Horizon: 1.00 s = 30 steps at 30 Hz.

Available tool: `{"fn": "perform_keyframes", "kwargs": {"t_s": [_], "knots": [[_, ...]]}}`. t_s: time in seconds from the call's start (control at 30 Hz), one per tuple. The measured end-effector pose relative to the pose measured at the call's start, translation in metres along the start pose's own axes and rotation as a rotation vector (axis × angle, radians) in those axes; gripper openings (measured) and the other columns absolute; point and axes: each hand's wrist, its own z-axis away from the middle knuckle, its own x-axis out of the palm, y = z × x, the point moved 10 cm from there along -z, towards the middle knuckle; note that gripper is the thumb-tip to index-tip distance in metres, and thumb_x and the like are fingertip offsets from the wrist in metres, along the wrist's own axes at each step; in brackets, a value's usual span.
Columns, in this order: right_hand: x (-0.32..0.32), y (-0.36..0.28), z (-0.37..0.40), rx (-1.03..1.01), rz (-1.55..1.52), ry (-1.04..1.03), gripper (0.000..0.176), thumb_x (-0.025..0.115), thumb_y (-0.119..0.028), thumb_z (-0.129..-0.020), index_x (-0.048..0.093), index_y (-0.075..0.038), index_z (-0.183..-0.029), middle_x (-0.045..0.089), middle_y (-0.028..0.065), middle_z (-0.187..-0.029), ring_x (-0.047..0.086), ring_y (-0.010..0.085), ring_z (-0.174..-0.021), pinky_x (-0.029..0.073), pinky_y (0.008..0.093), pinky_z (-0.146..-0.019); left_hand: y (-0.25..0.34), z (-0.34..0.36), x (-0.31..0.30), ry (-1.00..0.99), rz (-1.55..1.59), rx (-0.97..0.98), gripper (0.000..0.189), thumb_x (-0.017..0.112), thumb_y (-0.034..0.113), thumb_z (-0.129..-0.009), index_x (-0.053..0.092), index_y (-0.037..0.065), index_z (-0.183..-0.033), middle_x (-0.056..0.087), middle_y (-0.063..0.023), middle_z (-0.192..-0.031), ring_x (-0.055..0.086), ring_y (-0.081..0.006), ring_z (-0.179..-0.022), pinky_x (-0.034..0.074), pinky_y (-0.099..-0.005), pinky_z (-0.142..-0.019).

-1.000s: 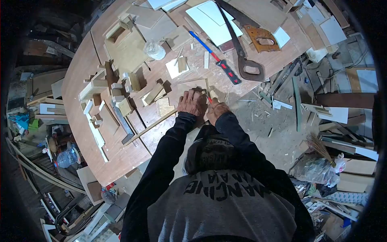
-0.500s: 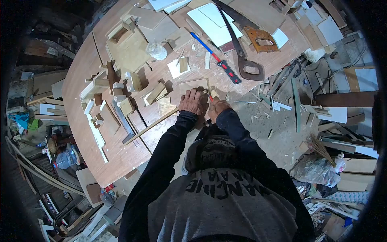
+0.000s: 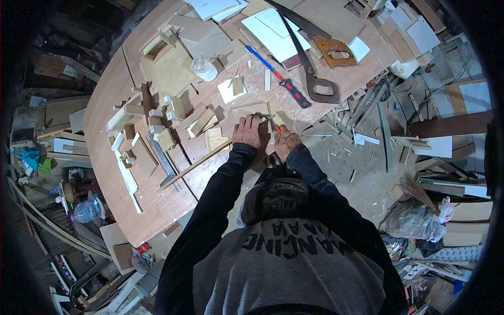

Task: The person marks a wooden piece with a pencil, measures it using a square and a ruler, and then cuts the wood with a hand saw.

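At the front edge of the wooden table, my left hand [image 3: 247, 132] lies on a flat light-brown board [image 3: 251, 109], its fingers spread a little and pressing down. Just right of it, my right hand [image 3: 286, 143] is wrapped round a thin red tool [image 3: 277, 128], whose tip is over the board's right side. The tool's lower part is hidden in the fist. A small wooden piece [image 3: 214, 138] and a long thin strip [image 3: 197, 163] lie left of my left hand.
Two handsaws [image 3: 323, 90] [image 3: 334, 51] and a blue-and-red tool [image 3: 295, 93] lie beyond my right hand. A clear jar [image 3: 203, 69], wooden blocks [image 3: 178, 107] and a metal square [image 3: 161, 160] are to the left. Wood scraps [image 3: 362, 137] litter the floor at right.
The view has shifted slightly. My right hand has turned a little and the red tool shows at a slightly different angle. My left hand stays on the board.
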Motion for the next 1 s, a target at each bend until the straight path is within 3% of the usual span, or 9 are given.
{"fn": "perform_keyframes", "kwargs": {"t_s": [0.07, 0.17, 0.6, 0.67, 0.7, 0.77, 0.87, 0.9, 1.0], "knots": [[0.008, 0.003, 0.001, 0.195, -0.004, -0.245, 0.032, 0.048, -0.028, -0.088, 0.047, -0.002, -0.106, 0.061, 0.0254, -0.086, 0.060, 0.0413, -0.083, 0.047, 0.0459, -0.076, 0.000, 0.000, -0.001, 0.029, -0.009, 0.006, 0.038, 0.061, 0.023, -0.071, 0.054, 0.013, -0.107, 0.051, -0.0070, -0.105, 0.049, -0.0265, -0.101, 0.042, -0.0404, -0.082], [0.004, 0.002, 0.003, 0.133, -0.003, -0.137, 0.032, 0.047, -0.028, -0.088, 0.047, -0.002, -0.106, 0.061, 0.0264, -0.089, 0.060, 0.0418, -0.087, 0.045, 0.0486, -0.079, -0.001, 0.000, 0.001, 0.018, -0.039, -0.001, 0.040, 0.063, 0.025, -0.071, 0.053, 0.013, -0.108, 0.050, -0.0075, -0.106, 0.049, -0.0267, -0.100, 0.042, -0.0400, -0.083], [0.055, 0.043, 0.005, 0.279, -0.028, -0.380, 0.029, 0.053, -0.022, -0.083, 0.049, -0.002, -0.105, 0.062, 0.0262, -0.085, 0.061, 0.0400, -0.084, 0.049, 0.0443, -0.075, 0.001, -0.002, -0.001, -0.014, -0.013, 0.018, 0.044, 0.066, 0.031, -0.069, 0.053, 0.012, -0.106, 0.050, -0.0078, -0.103, 0.048, -0.0275, -0.099, 0.042, -0.0410, -0.081], [0.095, 0.019, 0.015, -0.361, 0.549, -0.525, 0.031, 0.052, -0.023, -0.083, 0.050, 0.001, -0.103, 0.062, 0.0265, -0.086, 0.061, 0.0395, -0.086, 0.049, 0.0439, -0.077, -0.002, -0.002, 0.005, -0.023, -0.016, 0.023, 0.042, 0.065, 0.030, -0.070, 0.053, 0.012, -0.106, 0.050, -0.0076, -0.103, 0.048, -0.0273, -0.099, 0.042, -0.0410, -0.081], [0.083, 0.006, 0.012, -0.360, 0.548, -0.530, 0.031, 0.052, -0.023, -0.083, 0.050, 0.001, -0.103, 0.062, 0.0265, -0.086, 0.061, 0.0395, -0.086, 0.049, 0.0439, -0.077, -0.003, -0.001, 0.006, 0.009, -0.014, 0.042, 0.041, 0.063, 0.028, -0.071, 0.053, 0.012, -0.107, 0.050, -0.0072, -0.104, 0.048, -0.0269, -0.099, 0.041, -0.0412, -0.081], [0.016, -0.001, -0.007, 0.233, 0.031, -0.359, 0.032, 0.050, -0.026, -0.084, 0.052, 0.002, -0.101, 0.063, 0.0254, -0.088, 0.061, 0.0396, -0.087, 0.049, 0.0433, -0.078, -0.001, 0.001, 0.007, 0.032, -0.004, 0.063, 0.039, 0.062, 0.027, -0.072, 0.052, 0.012, -0.107, 0.050, -0.0067, -0.104, 0.048, -0.0265, -0.099, 0.041, -0.0414, -0.081], [0.018, -0.006, -0.011, 0.332, -0.024, -0.522, 0.030, 0.048, -0.027, -0.085, 0.055, 0.000, -0.096, 0.063, 0.0250, -0.088, 0.061, 0.0400, -0.086, 0.049, 0.0433, -0.077, -0.001, 0.003, 0.008, -0.028, 0.003, 0.062, 0.038, 0.060, 0.024, -0.072, 0.053, 0.012, -0.107, 0.050, -0.0055, -0.106, 0.047, -0.0257, -0.100, 0.041, -0.0414, -0.081], [0.062, 0.042, -0.011, 0.373, 0.048, -0.269, 0.030, 0.048, -0.028, -0.085, 0.055, -0.001, -0.096, 0.063, 0.0246, -0.087, 0.061, 0.0406, -0.083, 0.050, 0.0435, -0.076, -0.002, 0.007, 0.011, -0.032, -0.002, 0.081, 0.039, 0.060, 0.023, -0.071, 0.053, 0.012, -0.108, 0.050, -0.0055, -0.107, 0.047, -0.0255, -0.101, 0.041, -0.0411, -0.081], [0.085, 0.061, -0.010, 0.156, 0.137, -0.268, 0.028, 0.049, -0.026, -0.085, 0.054, 0.000, -0.095, 0.062, 0.0254, -0.085, 0.061, 0.0416, -0.081, 0.049, 0.0451, -0.072, 0.004, 0.001, 0.005, -0.036, -0.048, 0.102, 0.041, 0.060, 0.022, -0.069, 0.054, 0.011, -0.109, 0.050, -0.0061, -0.110, 0.046, -0.0254, -0.101, 0.041, -0.0401, -0.081]]}}
